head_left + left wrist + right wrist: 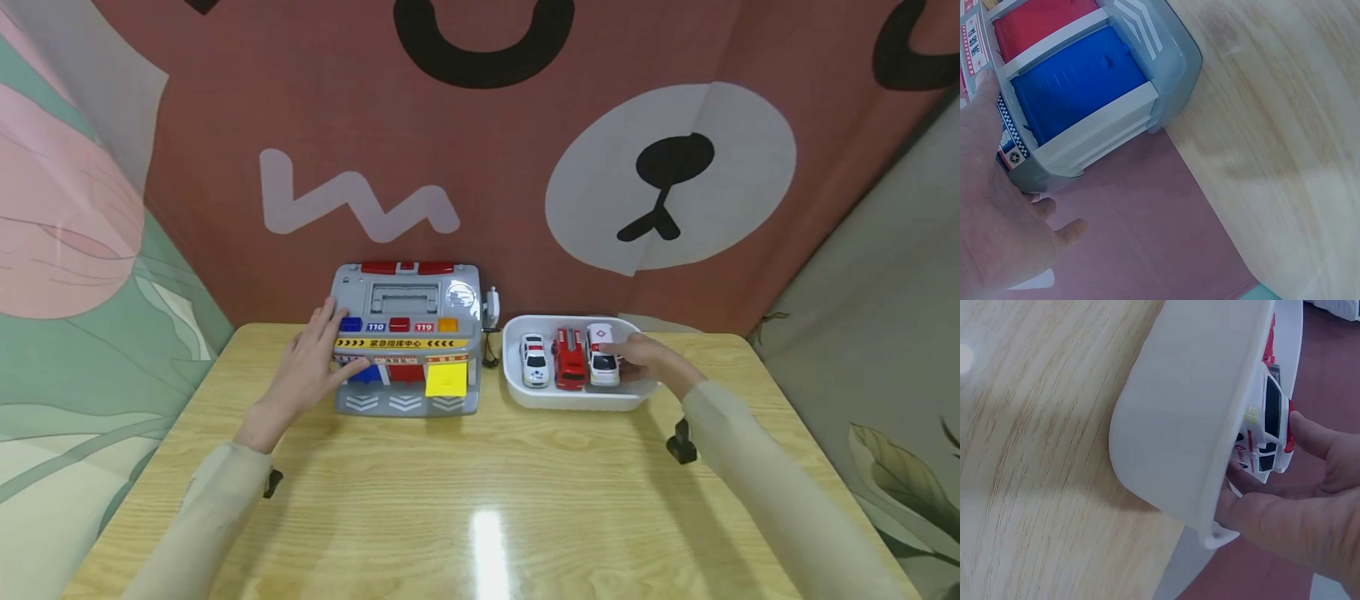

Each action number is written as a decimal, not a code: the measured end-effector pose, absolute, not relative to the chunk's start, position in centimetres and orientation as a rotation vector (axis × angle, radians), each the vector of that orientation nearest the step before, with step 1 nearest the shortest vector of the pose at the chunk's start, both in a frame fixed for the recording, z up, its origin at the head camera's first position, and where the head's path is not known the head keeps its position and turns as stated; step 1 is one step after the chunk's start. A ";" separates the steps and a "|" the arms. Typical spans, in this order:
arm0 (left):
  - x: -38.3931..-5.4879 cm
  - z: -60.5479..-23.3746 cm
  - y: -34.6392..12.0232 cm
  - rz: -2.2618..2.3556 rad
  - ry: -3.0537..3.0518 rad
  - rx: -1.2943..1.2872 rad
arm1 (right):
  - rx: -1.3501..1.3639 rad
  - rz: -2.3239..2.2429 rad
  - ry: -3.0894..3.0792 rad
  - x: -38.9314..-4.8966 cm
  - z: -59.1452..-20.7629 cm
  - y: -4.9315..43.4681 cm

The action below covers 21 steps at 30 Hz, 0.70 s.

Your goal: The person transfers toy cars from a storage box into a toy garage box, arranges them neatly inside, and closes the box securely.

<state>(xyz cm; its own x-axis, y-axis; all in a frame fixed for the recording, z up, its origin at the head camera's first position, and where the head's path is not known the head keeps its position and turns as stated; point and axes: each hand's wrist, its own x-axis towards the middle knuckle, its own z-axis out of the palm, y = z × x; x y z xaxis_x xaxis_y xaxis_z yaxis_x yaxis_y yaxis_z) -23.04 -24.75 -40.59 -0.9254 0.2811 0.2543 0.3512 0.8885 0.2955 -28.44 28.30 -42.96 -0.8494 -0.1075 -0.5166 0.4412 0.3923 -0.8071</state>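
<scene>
A grey toy rescue-station garage [405,333] stands at the back of the table, its yellow door [446,380] raised, with a blue door [1079,84] and a red door beside it. My left hand [303,375] rests along its left side, fingers stretched over the top edge and thumb across the front. Right of the garage, a white basin [577,402] holds a toy police car [535,362], a red toy fire truck [570,362] and a white toy ambulance [603,357]. My right hand [648,360] reaches over the basin's right rim and grips the ambulance, one digit on its red roof light [1291,428].
The wooden table [420,500] extends toward me in front of the garage and basin. A printed curtain [495,200] hangs right behind them. A white piece [491,308] sticks out from the garage's right side, near the basin.
</scene>
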 end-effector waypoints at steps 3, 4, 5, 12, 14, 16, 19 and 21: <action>-23.1 -40.6 -24.7 -0.502 -2.856 -0.480 | 0.253 -1.480 2.147 -26.5 -40.0 27.3; -23.1 -40.6 -24.7 -0.500 -2.855 -0.478 | 0.242 -1.469 2.151 -26.1 -39.5 27.0; -23.1 -40.6 -24.7 -0.500 -2.851 -0.479 | 0.227 -1.461 2.159 -25.7 -39.0 26.9; -23.1 -40.7 -24.8 -0.516 -2.846 -0.481 | 0.224 -1.539 2.080 -25.1 -38.4 27.5; -23.1 -40.8 -24.8 -0.521 -2.844 -0.482 | 0.232 -1.594 2.015 -25.0 -38.4 27.8; -23.1 -40.8 -24.8 -0.525 -2.837 -0.481 | 0.262 -1.659 1.937 -25.0 -38.5 27.9; -23.1 -40.8 -24.8 -0.525 -2.829 -0.483 | 0.315 -1.736 1.842 -24.8 -38.5 28.0; -23.0 -40.9 -24.8 -0.526 -2.828 -0.485 | 0.330 -1.762 1.797 -24.7 -38.5 28.0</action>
<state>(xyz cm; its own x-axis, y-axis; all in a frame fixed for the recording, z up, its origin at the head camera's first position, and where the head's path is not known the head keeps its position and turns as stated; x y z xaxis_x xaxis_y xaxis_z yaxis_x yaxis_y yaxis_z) -23.04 -24.79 -40.89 -0.9203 0.2779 0.2753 0.3583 0.8811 0.3085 -24.68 28.02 -38.54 -0.7924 -0.2265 -0.5664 0.5618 0.0905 -0.8223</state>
